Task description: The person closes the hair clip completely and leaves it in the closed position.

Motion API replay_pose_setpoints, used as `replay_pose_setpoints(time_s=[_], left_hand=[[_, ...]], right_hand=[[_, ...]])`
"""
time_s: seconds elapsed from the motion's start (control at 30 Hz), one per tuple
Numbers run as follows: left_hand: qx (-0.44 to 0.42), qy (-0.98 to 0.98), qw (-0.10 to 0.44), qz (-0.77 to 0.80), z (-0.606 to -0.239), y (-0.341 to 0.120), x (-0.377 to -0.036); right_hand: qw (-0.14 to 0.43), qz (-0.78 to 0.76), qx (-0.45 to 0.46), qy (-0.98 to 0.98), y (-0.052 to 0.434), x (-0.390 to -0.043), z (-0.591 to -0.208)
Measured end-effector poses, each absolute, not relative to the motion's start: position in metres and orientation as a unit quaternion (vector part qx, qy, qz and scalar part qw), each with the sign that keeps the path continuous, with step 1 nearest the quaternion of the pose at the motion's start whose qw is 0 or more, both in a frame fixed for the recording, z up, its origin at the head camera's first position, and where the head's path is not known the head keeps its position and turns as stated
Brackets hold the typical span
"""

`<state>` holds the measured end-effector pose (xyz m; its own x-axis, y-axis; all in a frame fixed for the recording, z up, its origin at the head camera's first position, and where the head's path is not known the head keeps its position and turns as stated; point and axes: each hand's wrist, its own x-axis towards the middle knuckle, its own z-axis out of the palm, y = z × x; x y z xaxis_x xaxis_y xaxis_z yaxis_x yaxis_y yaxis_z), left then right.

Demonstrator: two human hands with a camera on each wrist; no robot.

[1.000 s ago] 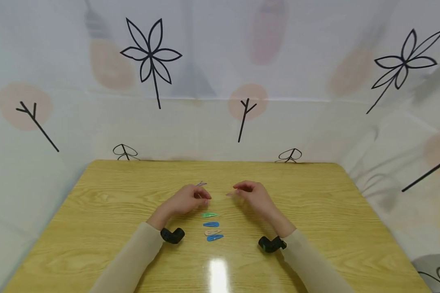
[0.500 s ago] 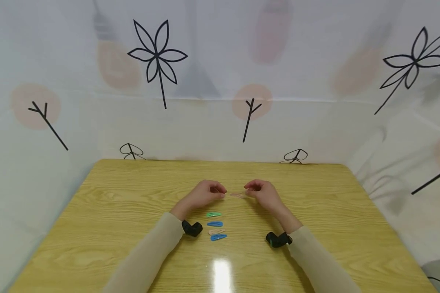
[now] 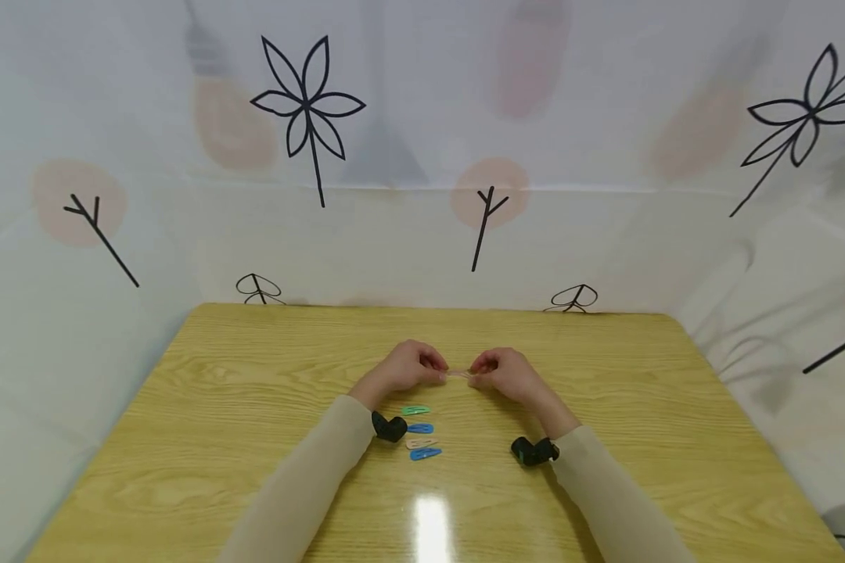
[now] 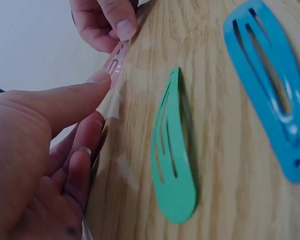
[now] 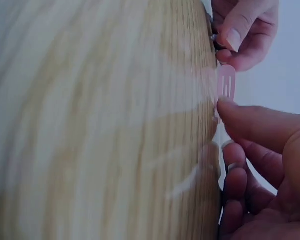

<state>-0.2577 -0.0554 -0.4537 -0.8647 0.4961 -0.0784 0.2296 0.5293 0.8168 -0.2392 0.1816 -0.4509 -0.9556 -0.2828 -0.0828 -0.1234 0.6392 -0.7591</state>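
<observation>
Both hands pinched one pink hair clip (image 3: 458, 374).
Left hand (image 3: 410, 366) and right hand (image 3: 507, 372) gripped opposite ends above the table (image 3: 204, 407).

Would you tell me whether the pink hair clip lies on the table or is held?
Held: the pink hair clip is pinched between the left hand and right hand.

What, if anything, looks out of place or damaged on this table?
Nothing stands out. Four hair clips lie in a neat column on the table: green clip, blue clip, beige clip, second blue clip. The left hand and right hand pinch a pink clip between them.
</observation>
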Motion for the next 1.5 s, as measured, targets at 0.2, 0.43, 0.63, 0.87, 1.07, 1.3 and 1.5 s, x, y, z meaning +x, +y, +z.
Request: replay_pose_setpoints(time_s=[0.2,0.43,0.63,0.87,1.07,1.3,1.5], left_hand=[[0.201,0.884,0.151,0.394,-0.45,-0.047,-0.253],[0.189,0.905,0.139,0.355,-0.449,-0.044,-0.25],[0.196,0.895,0.117,0.383,-0.448,-0.047,-0.245],[0.199,0.888,0.083,0.407,-0.443,-0.047,-0.239],[0.205,0.88,0.052,0.425,-0.427,-0.048,-0.23],[0.205,0.857,0.051,0.47,-0.419,-0.05,-0.224],[0.208,0.851,0.043,0.48,-0.42,-0.052,-0.221]], right_hand=[[0.084,-0.392,-0.115,0.909,0.178,-0.236,-0.453],[0.086,-0.397,-0.103,0.908,0.175,-0.233,-0.455],[0.096,-0.42,-0.095,0.897,0.173,-0.231,-0.446],[0.046,-0.426,-0.118,0.896,0.17,-0.227,-0.44],[0.035,-0.437,-0.142,0.887,0.169,-0.223,-0.434],[0.017,-0.459,-0.136,0.878,0.167,-0.217,-0.426],[-0.009,-0.474,-0.136,0.87,0.164,-0.213,-0.425]])
